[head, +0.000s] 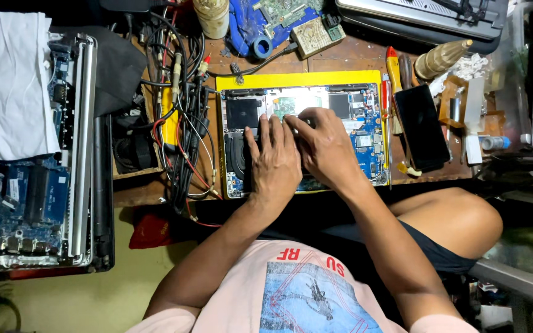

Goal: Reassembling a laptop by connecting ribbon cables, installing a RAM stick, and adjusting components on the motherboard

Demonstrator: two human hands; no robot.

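Laptop (359, 132) opened up on the yellow mat (297, 80), long axis running left-right across the counter (340, 61).
One board, one fan (237, 155); left hand (274, 161) lies flat and released, right hand (323, 145) pinches something small, can't tell what.

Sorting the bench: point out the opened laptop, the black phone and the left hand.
opened laptop (359, 132): head view, on its blue circuit board.
black phone (422, 126): head view, middle of its dark screen.
left hand (274, 161): head view, back of the hand.
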